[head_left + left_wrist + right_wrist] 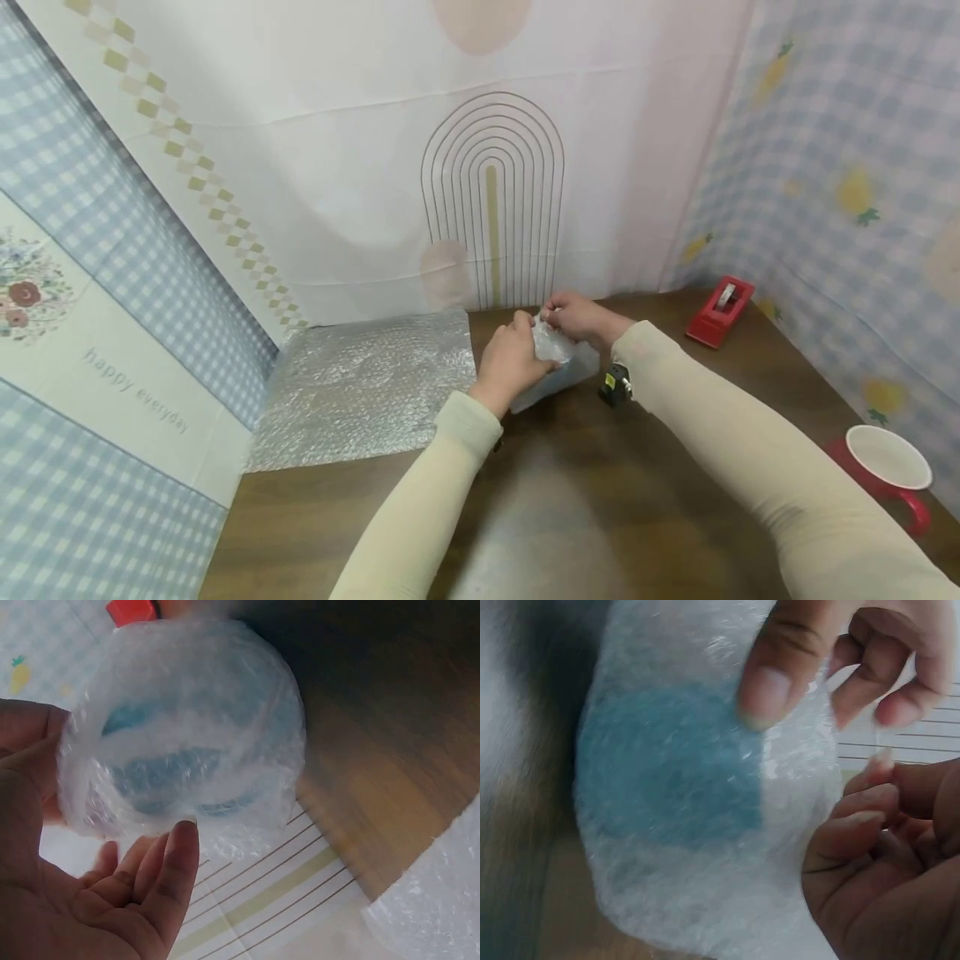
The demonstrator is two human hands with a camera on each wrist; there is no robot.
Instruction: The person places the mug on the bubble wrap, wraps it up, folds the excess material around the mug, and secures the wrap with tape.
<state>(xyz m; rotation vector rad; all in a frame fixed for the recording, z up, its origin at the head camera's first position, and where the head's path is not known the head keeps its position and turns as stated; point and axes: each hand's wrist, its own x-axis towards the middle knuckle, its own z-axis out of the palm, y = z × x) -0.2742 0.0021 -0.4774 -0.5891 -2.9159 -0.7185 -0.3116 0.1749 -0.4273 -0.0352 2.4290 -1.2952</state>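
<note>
A blue object [671,765] shows through the bubble wrap [202,697] folded round it. My left hand [512,362] holds the wrapped bundle [573,372] from its left side, with the thumb [780,675] lying on the wrap in the right wrist view. At the bundle's upper edge my right hand [581,319] has its fingers curled and pinched close to the left fingertips. In the right wrist view the right fingers [859,825] lie beside the wrap's edge; what they pinch is too small to tell.
A flat sheet of bubble wrap [367,392] lies on the brown table [330,508] at the left. A red tape dispenser [708,323] stands at the back right. A red mug [873,477] with a white inside is at the right edge. Patterned cloth surrounds the table.
</note>
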